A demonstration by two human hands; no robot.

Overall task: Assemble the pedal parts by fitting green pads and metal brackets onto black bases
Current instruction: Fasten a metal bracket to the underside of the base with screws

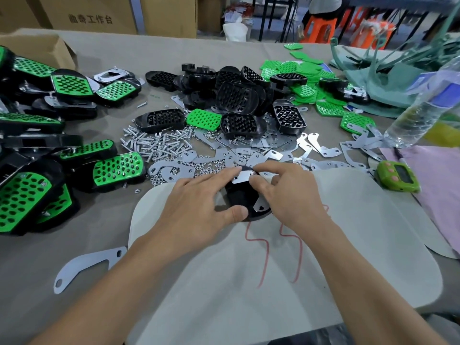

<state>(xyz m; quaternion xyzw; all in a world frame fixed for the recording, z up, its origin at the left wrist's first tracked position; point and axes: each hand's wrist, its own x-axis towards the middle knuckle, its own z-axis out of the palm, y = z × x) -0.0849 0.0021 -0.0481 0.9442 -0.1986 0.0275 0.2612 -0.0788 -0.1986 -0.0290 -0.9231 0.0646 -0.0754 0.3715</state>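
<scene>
Green-topped finished pedals [117, 168] crowd the left edge of the frame, stacked on a grey table [74, 245]. At upper centre lies a heap of bare black bases [234, 95], with loose green pads [293, 68] to its right. Below the heap spread screws [154, 145] and a litter of flat brackets [261, 145]. A clear water bottle [428, 100] stands tilted at the right edge, and a green timer [398, 176] sits just under it. One lone bracket [84, 267] lies apart at the lower left.

In the centre, on a pale sheet [348, 245] marked with red scrawl, rests the black base [239, 195] being worked, largely hidden by both hands. The left hand [199, 202] grips it, fingers curled over its far side and thumb against its near edge. A metal bracket [242, 176] lies across the top of the base, its lower end showing beside the right palm. The right hand [288, 192] appears to pinch the bracket's upper end between thumb and forefinger, though the fingers cover the contact.
</scene>
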